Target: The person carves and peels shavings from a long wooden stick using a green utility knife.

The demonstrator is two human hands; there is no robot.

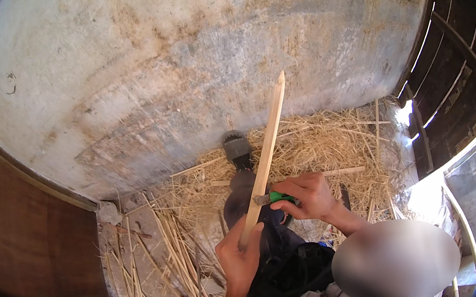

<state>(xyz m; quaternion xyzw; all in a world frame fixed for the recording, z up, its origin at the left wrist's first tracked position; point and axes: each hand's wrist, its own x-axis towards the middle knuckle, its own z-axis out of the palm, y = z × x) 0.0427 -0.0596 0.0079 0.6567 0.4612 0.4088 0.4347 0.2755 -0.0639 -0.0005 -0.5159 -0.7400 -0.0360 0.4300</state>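
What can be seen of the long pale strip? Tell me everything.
The strip looks like bare wood or bamboo, pale yellow, straight-sided, narrowing to a pointed far end. It slants up and slightly right, in front of the straw and wall. The left hand grips its near end; above that, the green-handled blade in the right hand appears to touch it.

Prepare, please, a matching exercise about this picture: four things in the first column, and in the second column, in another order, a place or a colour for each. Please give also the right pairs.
Things
1. stick
2. tool
3. straw
4. panel

Places and colours
A. spread along the foot of the wall
B. brown, at the picture's left side
C. gripped near its lower end by the left hand
D. green-handled, in the right hand

Right pairs: 1-C, 2-D, 3-A, 4-B
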